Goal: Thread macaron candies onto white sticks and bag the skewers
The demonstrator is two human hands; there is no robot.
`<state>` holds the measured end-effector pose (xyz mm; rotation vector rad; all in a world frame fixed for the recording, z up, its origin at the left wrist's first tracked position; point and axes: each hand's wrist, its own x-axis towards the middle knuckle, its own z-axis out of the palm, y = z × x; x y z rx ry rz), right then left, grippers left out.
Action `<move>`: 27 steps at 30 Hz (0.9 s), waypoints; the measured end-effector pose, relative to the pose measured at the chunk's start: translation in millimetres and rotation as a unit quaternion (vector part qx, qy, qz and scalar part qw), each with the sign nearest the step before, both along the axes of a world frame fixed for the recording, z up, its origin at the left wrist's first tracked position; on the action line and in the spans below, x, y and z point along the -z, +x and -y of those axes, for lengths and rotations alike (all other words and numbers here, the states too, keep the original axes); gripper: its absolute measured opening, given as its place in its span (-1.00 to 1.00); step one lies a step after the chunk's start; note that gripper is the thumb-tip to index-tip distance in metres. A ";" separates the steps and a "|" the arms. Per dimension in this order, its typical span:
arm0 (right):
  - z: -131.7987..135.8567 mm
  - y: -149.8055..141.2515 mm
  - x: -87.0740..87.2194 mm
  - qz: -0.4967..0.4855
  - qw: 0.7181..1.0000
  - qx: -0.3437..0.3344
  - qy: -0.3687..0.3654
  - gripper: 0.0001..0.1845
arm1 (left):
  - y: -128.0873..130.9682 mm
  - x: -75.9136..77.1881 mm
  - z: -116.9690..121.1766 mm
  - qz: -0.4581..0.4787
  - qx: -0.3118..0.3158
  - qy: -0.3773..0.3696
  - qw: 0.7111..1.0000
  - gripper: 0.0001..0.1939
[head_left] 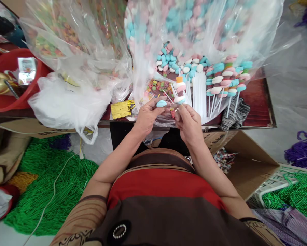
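My left hand (pixel 147 114) pinches a blue-and-white marshmallow (pixel 161 103) between thumb and fingers, just above the table's front edge. Close beside it, my right hand (pixel 190 123) is closed at the lower end of a candy skewer (pixel 180 88). That skewer carries an orange piece on top, then pink-and-white and blue-and-white marshmallows. Its stick is mostly hidden by the candy and my fingers. Behind my hands lie colourful ring-shaped candies (pixel 159 86) and a heap of loose marshmallows (pixel 171 58). White sticks (pixel 199 92) lie bundled to the right.
Finished-looking candy skewers (pixel 221 80) lie at right, near a grey knitted glove (pixel 236 114). Yellow twist ties (pixel 122 109) and a white plastic bag (pixel 71 102) are at left, beside a red basin (pixel 40 71). Below right stands an open cardboard box (pixel 253 160).
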<state>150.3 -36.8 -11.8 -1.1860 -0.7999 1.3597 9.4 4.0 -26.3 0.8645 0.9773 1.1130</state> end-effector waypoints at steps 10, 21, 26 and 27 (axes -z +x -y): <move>35.9 29.1 -2.8 0.151 0.979 -0.134 0.038 -0.62 | 0.6 -11.9 -6.8 0.053 -0.018 -0.092 0.994 -0.60; 39.4 31.4 4.9 0.124 0.986 -0.106 -0.016 -0.64 | 0.2 -20.9 -8.4 0.065 -0.034 -0.146 0.987 -0.72; 47.2 31.9 0.3 0.142 0.976 -0.163 -0.024 -0.64 | 4.3 -14.6 -9.7 0.093 -0.067 -0.146 0.983 -0.70; 47.9 31.2 1.5 0.148 0.975 -0.164 -0.027 -0.64 | 5.5 -14.3 -9.5 0.102 -0.073 -0.146 0.981 -0.68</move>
